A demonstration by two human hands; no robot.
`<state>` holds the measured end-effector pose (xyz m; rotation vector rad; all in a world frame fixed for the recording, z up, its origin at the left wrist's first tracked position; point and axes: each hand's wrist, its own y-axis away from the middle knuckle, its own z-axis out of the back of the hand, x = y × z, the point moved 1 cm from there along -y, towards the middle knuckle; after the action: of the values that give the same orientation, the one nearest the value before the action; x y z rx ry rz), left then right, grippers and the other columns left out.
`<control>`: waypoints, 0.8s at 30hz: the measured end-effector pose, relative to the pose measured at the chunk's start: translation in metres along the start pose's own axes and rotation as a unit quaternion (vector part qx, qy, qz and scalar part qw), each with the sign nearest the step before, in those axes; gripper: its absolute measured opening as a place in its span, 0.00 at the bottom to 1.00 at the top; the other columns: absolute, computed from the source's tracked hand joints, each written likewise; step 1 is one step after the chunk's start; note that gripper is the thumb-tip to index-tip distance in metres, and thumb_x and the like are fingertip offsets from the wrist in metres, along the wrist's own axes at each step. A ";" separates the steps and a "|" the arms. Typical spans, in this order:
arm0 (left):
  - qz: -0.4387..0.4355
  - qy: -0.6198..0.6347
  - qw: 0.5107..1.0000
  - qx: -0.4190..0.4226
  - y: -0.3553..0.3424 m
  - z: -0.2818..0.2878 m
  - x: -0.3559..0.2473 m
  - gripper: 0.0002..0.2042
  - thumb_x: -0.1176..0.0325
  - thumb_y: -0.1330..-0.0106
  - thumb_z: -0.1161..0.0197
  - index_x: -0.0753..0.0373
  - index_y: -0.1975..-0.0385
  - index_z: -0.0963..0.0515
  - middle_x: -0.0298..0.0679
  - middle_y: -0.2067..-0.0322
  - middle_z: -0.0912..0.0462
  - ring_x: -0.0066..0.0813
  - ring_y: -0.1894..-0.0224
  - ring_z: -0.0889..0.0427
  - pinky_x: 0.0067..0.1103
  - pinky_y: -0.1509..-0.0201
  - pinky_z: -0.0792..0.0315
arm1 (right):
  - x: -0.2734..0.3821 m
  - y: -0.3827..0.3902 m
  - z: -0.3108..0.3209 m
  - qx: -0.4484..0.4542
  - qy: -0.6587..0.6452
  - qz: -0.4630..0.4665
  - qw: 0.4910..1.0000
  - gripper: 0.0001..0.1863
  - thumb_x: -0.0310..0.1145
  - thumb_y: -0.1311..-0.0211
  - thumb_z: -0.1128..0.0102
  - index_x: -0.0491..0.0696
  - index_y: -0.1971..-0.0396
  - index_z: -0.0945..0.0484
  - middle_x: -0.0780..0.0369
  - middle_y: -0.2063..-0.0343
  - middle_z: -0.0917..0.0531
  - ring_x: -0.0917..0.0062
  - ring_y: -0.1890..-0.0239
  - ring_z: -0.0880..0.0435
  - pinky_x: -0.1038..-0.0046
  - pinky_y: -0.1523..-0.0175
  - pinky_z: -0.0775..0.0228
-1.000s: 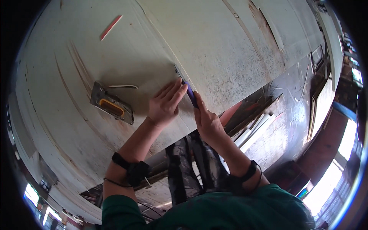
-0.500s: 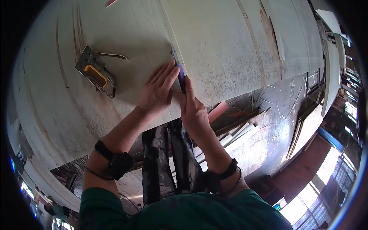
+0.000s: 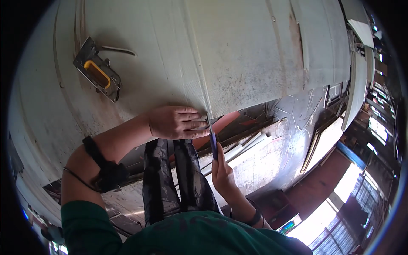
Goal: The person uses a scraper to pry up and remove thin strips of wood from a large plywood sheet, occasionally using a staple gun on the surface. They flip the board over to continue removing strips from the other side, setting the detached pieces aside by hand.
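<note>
My right hand (image 3: 223,174) grips the dark purple handle of a utility knife (image 3: 213,143). The knife's metal blade points away from me and meets the near edge of the pale board (image 3: 246,55), where a long seam comes down to that edge. Flat at the same edge lies my left hand (image 3: 175,122), its fingers stretched to the right, the tips right beside the blade. On the board to the left rests a metal staple gun (image 3: 97,71) with a yellow-lined grip opening and a raised lever.
Below the board's near edge, long pale strips (image 3: 244,148) and a reddish piece (image 3: 225,122) lie around. Scraps litter the grey floor (image 3: 304,114) at right. A stack of boards (image 3: 325,142) stands farther right, near a dark red panel (image 3: 316,182).
The knife has come toward me along the seam to the board's near edge, my right hand with it. My left hand has also moved nearer and now points right.
</note>
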<state>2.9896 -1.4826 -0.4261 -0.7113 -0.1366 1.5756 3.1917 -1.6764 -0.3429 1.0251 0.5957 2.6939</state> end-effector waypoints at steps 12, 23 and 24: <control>0.200 -0.104 0.948 0.224 -0.136 0.127 0.135 0.36 0.44 0.63 0.23 0.59 0.56 0.26 0.36 0.53 0.24 0.36 0.41 0.30 0.31 0.34 0.37 | 0.013 -0.019 0.137 -0.200 0.275 0.232 0.912 0.24 0.25 0.31 0.49 0.37 0.37 0.37 0.51 0.74 0.18 0.67 0.82 0.23 0.67 0.74 0.29; 0.176 -0.017 0.968 0.177 -0.185 0.111 0.148 0.17 0.52 0.51 0.27 0.55 0.71 0.24 0.33 0.68 0.23 0.30 0.61 0.19 0.28 0.52 0.26 | -0.011 -0.227 0.199 -0.142 -0.385 -0.126 0.903 0.22 0.48 0.23 0.60 0.50 0.40 0.32 0.73 0.85 0.38 0.90 0.87 0.42 0.82 0.82 0.50; 0.161 -0.024 0.969 0.188 -0.192 0.111 0.150 0.14 0.54 0.48 0.28 0.55 0.72 0.24 0.33 0.69 0.23 0.30 0.65 0.19 0.28 0.56 0.25 | -0.015 -0.227 0.201 -0.143 -0.384 -0.125 0.903 0.21 0.48 0.23 0.59 0.50 0.41 0.31 0.73 0.84 0.38 0.89 0.87 0.42 0.82 0.82 0.50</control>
<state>3.1033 -1.2774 -0.2973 -0.4086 0.2504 1.8620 3.3468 -1.4165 -0.3140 1.6312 0.1480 1.8463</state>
